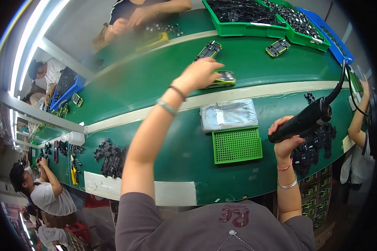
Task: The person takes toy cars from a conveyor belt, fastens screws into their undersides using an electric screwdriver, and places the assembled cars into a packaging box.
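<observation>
My left hand [200, 74] reaches over the green conveyor belt [155, 79], its fingers apart. A green-and-black toy car [226, 78] lies at its fingertips; whether they touch it, I cannot tell. Just beyond the hand is another toy car [209, 50], its dark underside showing. In my right hand [285, 144] is a black electric screwdriver [299, 122], held tilted above the workbench with its cable running up to the right. Below the screwdriver, black plastic car parts [312, 150] lie in a heap, partly hidden by the hand.
A green perforated tray [237, 145] and a silvery wrapped packet [229, 115] sit mid-bench. More black parts [111, 159] lie left. Green bins [247, 29] of parts stand at the far side, near another toy car [277, 47]. Co-workers sit across, left and right.
</observation>
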Demonstrator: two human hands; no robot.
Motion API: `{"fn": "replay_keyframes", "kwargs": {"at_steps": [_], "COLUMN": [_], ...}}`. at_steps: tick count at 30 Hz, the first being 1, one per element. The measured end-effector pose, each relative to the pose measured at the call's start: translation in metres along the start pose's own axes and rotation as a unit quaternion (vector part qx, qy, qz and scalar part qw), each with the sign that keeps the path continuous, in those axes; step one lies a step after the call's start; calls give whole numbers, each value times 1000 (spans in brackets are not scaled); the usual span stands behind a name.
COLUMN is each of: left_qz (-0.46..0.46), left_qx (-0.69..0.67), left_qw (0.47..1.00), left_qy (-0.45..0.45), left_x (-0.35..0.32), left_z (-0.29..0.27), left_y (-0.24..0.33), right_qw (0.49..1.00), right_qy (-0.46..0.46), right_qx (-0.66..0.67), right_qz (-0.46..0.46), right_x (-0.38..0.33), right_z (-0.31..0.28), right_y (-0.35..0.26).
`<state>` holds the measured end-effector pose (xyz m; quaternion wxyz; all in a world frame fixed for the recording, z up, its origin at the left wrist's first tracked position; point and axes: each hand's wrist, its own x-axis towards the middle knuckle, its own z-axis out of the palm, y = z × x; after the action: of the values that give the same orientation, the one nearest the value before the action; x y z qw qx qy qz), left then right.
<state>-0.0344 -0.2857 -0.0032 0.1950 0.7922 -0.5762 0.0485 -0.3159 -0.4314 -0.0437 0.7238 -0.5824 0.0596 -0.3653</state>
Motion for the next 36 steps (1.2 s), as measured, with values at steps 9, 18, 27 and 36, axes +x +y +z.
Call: {"fn": "replay_keyframes", "kwargs": {"at_steps": [9,18,27,36], "left_qz": [-80,-369,-718,-950], "left_qx": [85,277,303,168], "left_qw": [992,886,571,115], "left_qy": [-57,57,258,236], "left_x": [-33,-368,-702,-761], "left_z": [15,-167,-106,64], "left_y": [-2,-4,307,460], "right_qw": [998,993,980,978], "right_qy": [-13,-55,-78,-38], "right_qx": [-55,-98,-162,-120], "right_qz": [-22,-23,-81,-169], "right_x": [-6,0,3,16], "right_z": [4,-20,2,-12], "right_y": [-5,5,5,13]}}
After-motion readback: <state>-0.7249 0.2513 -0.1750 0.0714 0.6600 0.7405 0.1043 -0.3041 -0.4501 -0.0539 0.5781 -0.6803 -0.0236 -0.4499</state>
